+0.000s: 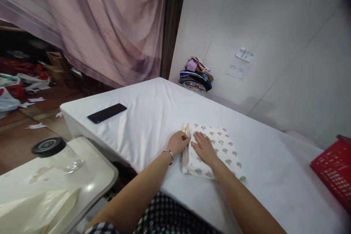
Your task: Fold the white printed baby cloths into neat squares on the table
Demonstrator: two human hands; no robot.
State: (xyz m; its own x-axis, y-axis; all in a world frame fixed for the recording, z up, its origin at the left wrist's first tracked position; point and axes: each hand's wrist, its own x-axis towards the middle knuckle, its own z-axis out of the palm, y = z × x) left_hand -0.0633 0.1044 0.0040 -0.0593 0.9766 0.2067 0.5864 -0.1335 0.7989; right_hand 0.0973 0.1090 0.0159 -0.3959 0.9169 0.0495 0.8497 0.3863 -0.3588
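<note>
A white cloth (223,153) printed with grey mushroom-like shapes lies folded in layers on the white-covered table (153,120). My left hand (179,142), with a bracelet at the wrist, has its fingers curled in a pinch at the cloth's left folded edge. Flat on top of the cloth rests my right hand (204,148), fingers stretched out. Part of the cloth's near side is hidden by my right forearm.
A black phone (106,113) lies toward the table's left end. Folded clothes (196,76) are piled by the wall. At right stands a red basket (333,170). A lidded jar (64,157) sits on a side table at left.
</note>
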